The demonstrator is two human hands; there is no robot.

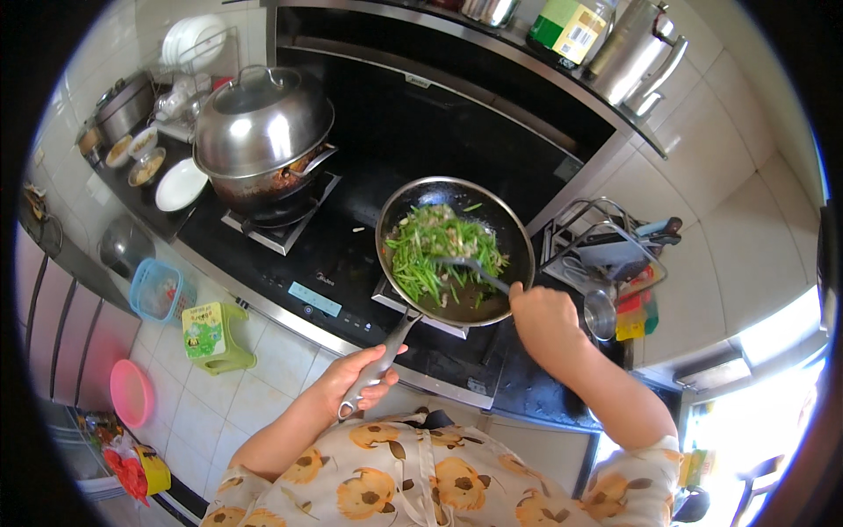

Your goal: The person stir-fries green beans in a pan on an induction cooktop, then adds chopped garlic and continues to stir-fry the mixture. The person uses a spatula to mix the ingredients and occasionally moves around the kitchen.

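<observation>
My left hand (362, 379) is wrapped around the grey handle (382, 359) of a frying pan (520, 230), which sits over the right burner of the gas hob. In my right hand (546, 319) is a dark spatula (471, 265), its blade down among the food. Sliced green vegetables (411, 253) mixed with pale pieces, perhaps meat, are heaped in the pan's left and middle part. Bare oily pan bottom shows at the lower right. Part of the spatula's blade is hidden by the food, and its handle end is inside my fist.
A large pot with a domed steel lid (263, 125) stands on the left burner. Beside it are a white plate (182, 185) and small bowls (146, 166). A knife rack (593, 237) is at the right wall. A shelf above holds a steel kettle (632, 53) and a jar (570, 29).
</observation>
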